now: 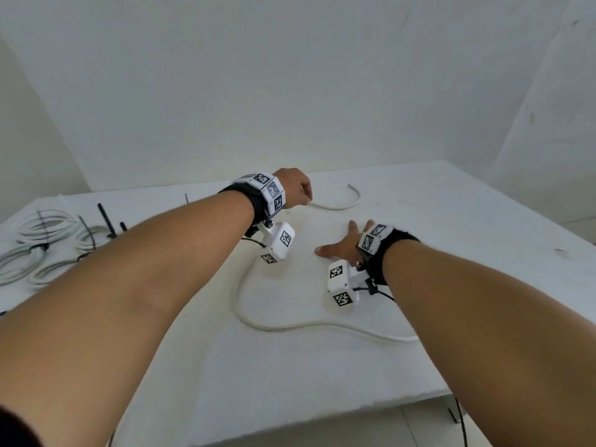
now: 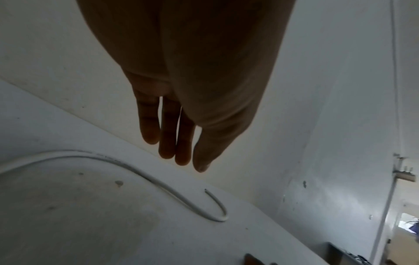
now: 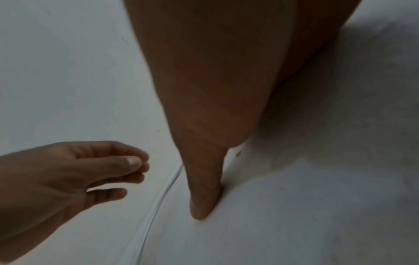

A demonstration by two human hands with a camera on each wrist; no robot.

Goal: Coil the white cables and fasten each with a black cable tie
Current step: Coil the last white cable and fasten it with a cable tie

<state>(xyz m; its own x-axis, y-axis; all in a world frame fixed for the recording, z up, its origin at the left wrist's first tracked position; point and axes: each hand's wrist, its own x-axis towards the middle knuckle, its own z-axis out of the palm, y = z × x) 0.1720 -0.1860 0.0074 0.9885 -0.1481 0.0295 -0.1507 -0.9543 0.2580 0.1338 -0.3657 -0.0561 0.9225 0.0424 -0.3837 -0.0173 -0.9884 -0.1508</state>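
White table (image 1: 322, 366) against bare white walls. One loose white cable (image 1: 274, 327) snakes across the middle, its free end hooked near the far edge. At far left lie finished coils (image 1: 38, 250), already bound with black ties, and spare black cable ties (image 1: 104, 217) stand beside them.

Left hand (image 1: 295, 190) hovers over the cable's far end, fingers loosely curled, holding nothing. Right hand (image 1: 346, 241) lies flat on the table beside the cable, fingers spread, nothing in it.

Judgement: start of coiling this cable. Next move calls for pinching the far end and gathering even loops.

Writing: none readable; only black-and-white square markers on the wrist units (image 1: 342, 285).
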